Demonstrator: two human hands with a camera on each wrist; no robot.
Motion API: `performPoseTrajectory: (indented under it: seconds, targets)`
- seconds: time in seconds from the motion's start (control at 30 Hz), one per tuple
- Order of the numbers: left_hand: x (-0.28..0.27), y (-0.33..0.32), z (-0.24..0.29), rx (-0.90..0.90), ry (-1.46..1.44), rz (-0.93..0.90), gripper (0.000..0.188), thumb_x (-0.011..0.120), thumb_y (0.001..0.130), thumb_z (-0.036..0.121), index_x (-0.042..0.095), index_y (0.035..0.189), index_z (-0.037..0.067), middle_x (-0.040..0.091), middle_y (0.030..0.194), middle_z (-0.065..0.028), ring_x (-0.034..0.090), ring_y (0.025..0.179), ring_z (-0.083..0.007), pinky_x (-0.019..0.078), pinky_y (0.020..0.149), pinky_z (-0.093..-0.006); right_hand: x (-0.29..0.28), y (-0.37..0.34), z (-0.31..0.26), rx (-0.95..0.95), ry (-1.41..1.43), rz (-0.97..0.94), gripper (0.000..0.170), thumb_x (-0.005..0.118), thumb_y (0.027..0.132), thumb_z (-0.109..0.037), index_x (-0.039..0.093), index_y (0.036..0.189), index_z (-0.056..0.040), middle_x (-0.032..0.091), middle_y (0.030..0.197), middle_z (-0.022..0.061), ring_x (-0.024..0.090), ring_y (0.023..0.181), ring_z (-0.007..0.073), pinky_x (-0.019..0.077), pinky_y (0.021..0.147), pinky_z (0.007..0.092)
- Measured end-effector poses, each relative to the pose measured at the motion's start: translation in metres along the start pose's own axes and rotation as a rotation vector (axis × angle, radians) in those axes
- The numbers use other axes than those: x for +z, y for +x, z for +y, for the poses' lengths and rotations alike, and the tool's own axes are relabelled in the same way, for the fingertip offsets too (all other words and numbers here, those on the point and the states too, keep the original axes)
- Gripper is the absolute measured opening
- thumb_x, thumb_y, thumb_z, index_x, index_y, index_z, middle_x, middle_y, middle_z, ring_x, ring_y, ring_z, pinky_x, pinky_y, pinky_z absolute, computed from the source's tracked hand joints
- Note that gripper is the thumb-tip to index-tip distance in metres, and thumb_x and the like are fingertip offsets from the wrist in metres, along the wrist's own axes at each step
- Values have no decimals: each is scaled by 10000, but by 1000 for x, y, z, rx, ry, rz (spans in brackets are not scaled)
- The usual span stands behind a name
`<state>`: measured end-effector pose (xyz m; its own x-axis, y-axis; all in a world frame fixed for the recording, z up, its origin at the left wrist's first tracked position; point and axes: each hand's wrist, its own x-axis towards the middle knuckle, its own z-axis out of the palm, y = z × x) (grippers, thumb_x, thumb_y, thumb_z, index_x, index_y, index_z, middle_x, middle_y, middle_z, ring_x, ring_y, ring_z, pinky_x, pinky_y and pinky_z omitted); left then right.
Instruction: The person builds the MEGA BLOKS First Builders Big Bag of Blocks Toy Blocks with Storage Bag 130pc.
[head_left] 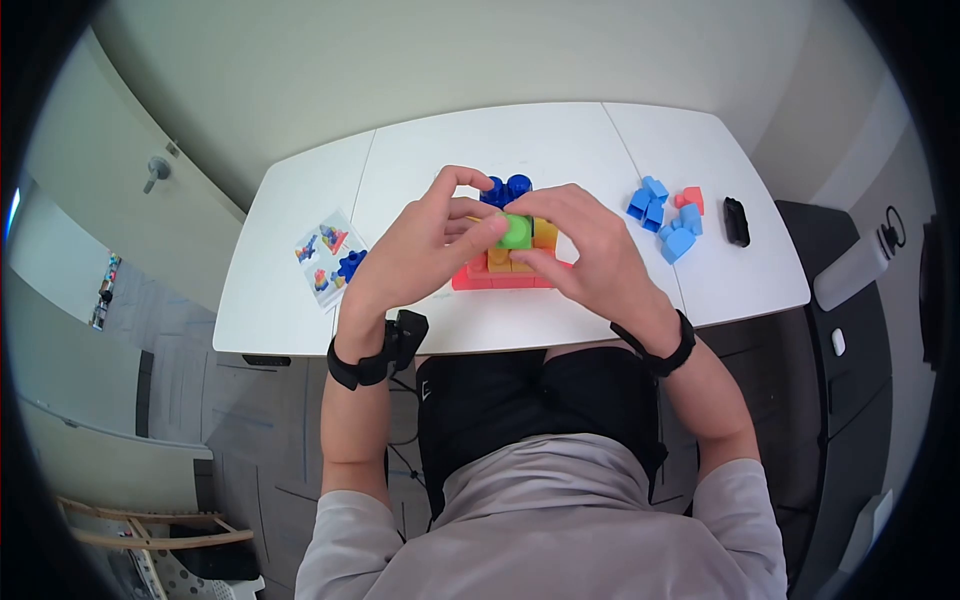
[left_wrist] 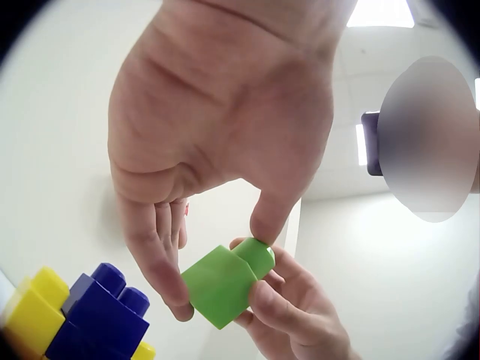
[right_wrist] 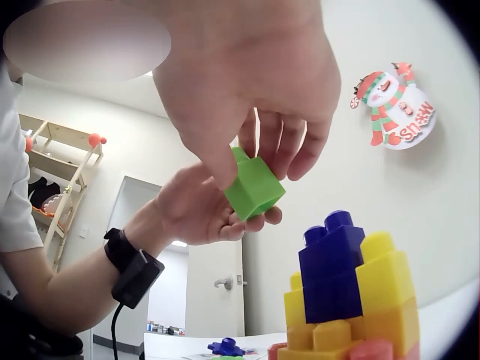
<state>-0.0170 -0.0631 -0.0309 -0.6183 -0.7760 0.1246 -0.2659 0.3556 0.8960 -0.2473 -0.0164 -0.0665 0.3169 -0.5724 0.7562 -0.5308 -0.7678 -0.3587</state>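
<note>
Both hands are raised over the table and pinch one small green toy block (left_wrist: pixel 217 289) with a single stud. My left hand (head_left: pixel 420 245) has its thumb on the stud and a fingertip at the block's other end. From the opposite side, my right hand (head_left: pixel 600 245) grips the block between thumb and fingers. Close below and beyond them stands a built stack: a red base (head_left: pixel 500 281), orange-yellow blocks (right_wrist: pixel 386 281) and dark blue blocks (right_wrist: pixel 330 277) rising highest. The green block is apart from this stack in the right wrist view.
On the table's left lies a picture sheet (head_left: pixel 322 285) with a dark blue piece (head_left: pixel 351 264) at its edge. Loose light blue blocks (head_left: pixel 678 243), red blocks (head_left: pixel 688 198) and a black case (head_left: pixel 736 222) lie right. A white bottle (head_left: pixel 850 275) stands on a dark cabinet beside the table.
</note>
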Motion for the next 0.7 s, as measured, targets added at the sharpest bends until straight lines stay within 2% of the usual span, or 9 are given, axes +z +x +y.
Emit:
performPoseTrajectory:
  seconds: [0.07,0.13,0.23,0.27,0.43,0.53,0.57,0.63,0.7]
  targets:
    - [-7,-2,1,-11,-1,9,405,650,1060,255,483,1354,32,725,1156,-125,698,1061,-189,558,907,-329,-6,3,5,9,19,60,450,829,808,-69,670,1228,-44,723,1113,125,703,1016,310,582,865,377]
    - [-20,-4,0,-14,401,165,356,682,1031,259,566,1255,8,736,1118,-133,713,1027,-233,568,878,-362,-11,6,14,67,16,106,425,815,835,-74,670,1233,-35,732,1121,127,716,1006,293,588,851,380]
    - [-49,-5,-35,-80,741,176,370,742,961,277,625,1168,-6,749,1058,-168,737,950,-318,577,824,-398,-18,6,37,147,-3,163,380,772,910,-101,664,1265,-19,750,1149,136,745,1010,257,606,838,387]
    - [-57,-5,-48,-195,780,171,391,809,880,224,638,1158,9,747,1037,-153,732,935,-310,578,818,-397,-17,3,45,222,11,145,379,766,914,-102,663,1270,-20,750,1152,141,744,1025,263,606,858,385]
    - [-87,0,-116,-413,821,83,561,920,705,118,642,1187,47,730,1062,-118,724,917,-311,571,769,-389,-2,-5,59,348,32,61,379,753,925,-106,659,1281,-16,747,1162,152,738,1064,278,603,915,385]
    - [-88,0,-126,-696,685,6,622,935,649,90,640,1195,49,709,1087,-101,724,884,-279,575,748,-372,3,-6,61,363,23,14,375,749,927,-103,659,1280,-13,746,1164,157,733,1074,281,600,924,393]
    - [-87,0,-129,-697,684,6,622,935,649,90,640,1195,49,709,1087,-101,724,884,-279,575,748,-372,4,-7,62,357,12,3,373,748,929,-102,659,1280,-13,744,1166,158,731,1076,282,600,922,394]
    - [-83,-1,-135,-668,745,-24,601,886,674,-39,614,1207,16,658,1100,-83,697,655,-207,544,616,-364,6,-9,64,354,0,-9,371,746,930,-101,659,1280,-13,743,1167,160,730,1079,283,601,920,394]
    - [-82,1,-139,-689,733,-24,622,895,654,-43,616,1207,17,660,1095,-81,694,659,-208,543,610,-361,7,-10,66,348,1,-5,370,746,932,-102,660,1281,-14,742,1168,163,730,1072,287,602,911,394]
